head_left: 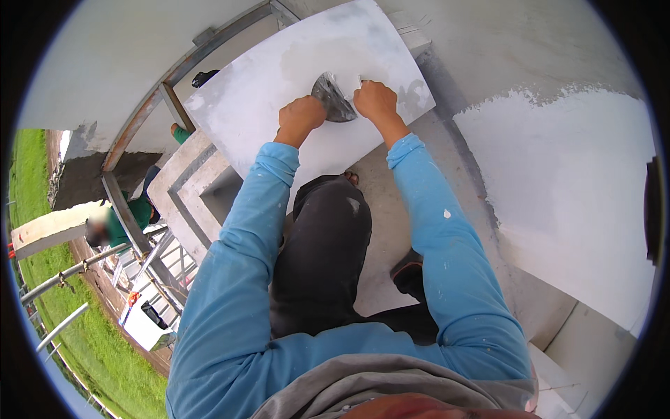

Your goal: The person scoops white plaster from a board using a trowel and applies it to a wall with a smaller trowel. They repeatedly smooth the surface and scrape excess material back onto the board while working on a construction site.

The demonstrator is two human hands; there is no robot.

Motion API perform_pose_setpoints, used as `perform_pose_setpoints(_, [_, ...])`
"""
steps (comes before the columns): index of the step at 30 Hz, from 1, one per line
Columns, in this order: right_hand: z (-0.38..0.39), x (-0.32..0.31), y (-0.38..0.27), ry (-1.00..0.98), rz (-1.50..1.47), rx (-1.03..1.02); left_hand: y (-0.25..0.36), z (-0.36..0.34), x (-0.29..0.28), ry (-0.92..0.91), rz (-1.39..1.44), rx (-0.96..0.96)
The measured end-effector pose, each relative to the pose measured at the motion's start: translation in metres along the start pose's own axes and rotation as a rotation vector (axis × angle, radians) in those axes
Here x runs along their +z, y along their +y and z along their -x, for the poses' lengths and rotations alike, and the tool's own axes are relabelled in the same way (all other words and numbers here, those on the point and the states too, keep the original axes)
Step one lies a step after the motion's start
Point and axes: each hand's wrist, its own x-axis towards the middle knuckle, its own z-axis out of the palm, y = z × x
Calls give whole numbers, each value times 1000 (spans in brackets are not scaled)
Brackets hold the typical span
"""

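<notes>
In front of me lies a flat white plastered surface with greyish patches. My left hand is closed in a fist over it. From that fist a putty knife reaches right, its wide, dark grey blade fanning out toward my other hand; its handle is hidden. My right hand is closed just right of the blade. A small, thin, pale edge shows above its fingers, but what it holds is hidden. Both arms, in blue sleeves with white spots, stretch forward over my dark-trousered leg.
A rusty metal frame curves along the left. Beyond it are a person in green, scaffold poles and grass lower down. Concrete steps stand beside the white surface. At right is a wall with a white-coated area.
</notes>
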Motion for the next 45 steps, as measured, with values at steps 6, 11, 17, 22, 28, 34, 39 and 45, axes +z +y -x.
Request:
perform_pose_setpoints(6, [26, 18, -23, 101, -53, -66, 1, 1, 8, 33, -11, 29])
perform_pose_setpoints(11, [29, 0, -37, 42, -76, -136, -11, -7, 8, 0, 3, 6])
perform_pose_setpoints(17, [-6, -46, 12, -187, -982, 135, -23, -21, -1, -140, 63, 62])
perform_pose_setpoints(22, [-27, -56, 51, -174, -1420, 309, -64, -27, -2, -282, 605, 57])
perform_pose_setpoints(28, [6, -15, 53, 14, -1713, 173, -99, 14, 3, -156, 1010, 81])
perform_pose_setpoints(34, [60, 18, -28, 287, -1954, 36, -82, 31, 11, -161, 1204, 92])
perform_pose_setpoints(39, [80, 24, -43, 392, -1351, -306, -60, 46, 0, -299, 1235, 128])
perform_pose_setpoints(45, [98, -52, -4, 200, -594, -735, -79, 66, -32, -407, 1114, 240])
